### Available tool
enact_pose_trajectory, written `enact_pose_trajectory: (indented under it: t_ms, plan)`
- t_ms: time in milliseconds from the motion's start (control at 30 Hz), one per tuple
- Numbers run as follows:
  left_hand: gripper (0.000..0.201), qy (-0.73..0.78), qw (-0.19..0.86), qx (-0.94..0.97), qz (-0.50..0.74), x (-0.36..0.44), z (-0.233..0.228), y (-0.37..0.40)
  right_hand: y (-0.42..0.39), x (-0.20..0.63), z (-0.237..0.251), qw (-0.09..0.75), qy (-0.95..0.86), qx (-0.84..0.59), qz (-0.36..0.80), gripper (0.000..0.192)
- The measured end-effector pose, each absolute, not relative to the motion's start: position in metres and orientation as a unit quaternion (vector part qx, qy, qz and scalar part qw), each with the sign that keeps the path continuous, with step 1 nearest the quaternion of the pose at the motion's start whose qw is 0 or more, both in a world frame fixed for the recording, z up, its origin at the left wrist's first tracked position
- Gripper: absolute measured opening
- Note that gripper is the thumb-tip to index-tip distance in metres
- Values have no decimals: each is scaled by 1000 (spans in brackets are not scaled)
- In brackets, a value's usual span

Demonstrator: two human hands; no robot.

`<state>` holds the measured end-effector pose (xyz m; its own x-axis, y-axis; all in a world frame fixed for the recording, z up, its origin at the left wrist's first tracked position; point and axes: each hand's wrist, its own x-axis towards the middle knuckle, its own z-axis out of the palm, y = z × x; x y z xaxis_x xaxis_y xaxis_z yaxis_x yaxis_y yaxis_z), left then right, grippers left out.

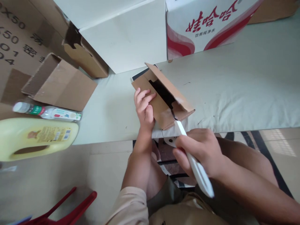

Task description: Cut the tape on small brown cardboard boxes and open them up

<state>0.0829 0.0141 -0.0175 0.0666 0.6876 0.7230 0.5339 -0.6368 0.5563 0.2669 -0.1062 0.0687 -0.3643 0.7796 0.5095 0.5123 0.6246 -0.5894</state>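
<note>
A small brown cardboard box (157,113) sits tilted near the front edge of the cloth-covered table, its upper side gaping open and dark inside. My left hand (144,107) steadies it, curled fingers pressed on the near left panel. In my closed right hand (202,150) is a white-handled tool (199,175), slanting up and left. Its thin dark metal end reaches the box's opening near the lower right corner; the tip is hidden, so its exact kind is unclear. Behind the box, a flat dark item with a white edge (142,74) partly shows.
A large white box (126,40) and a red-and-white carton (211,28) stand at the back. Leftward are an open cardboard box (63,86), a plastic bottle (49,112) and a yellow jug (39,136). A red plastic piece (70,207) shows at lower left.
</note>
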Motion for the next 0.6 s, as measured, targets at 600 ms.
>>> enact_pose_trajectory:
  t_ms: [600]
  plan:
    - [49, 451, 96, 715, 525, 65, -20, 8, -33, 341, -12, 85, -667, -719, 175, 64]
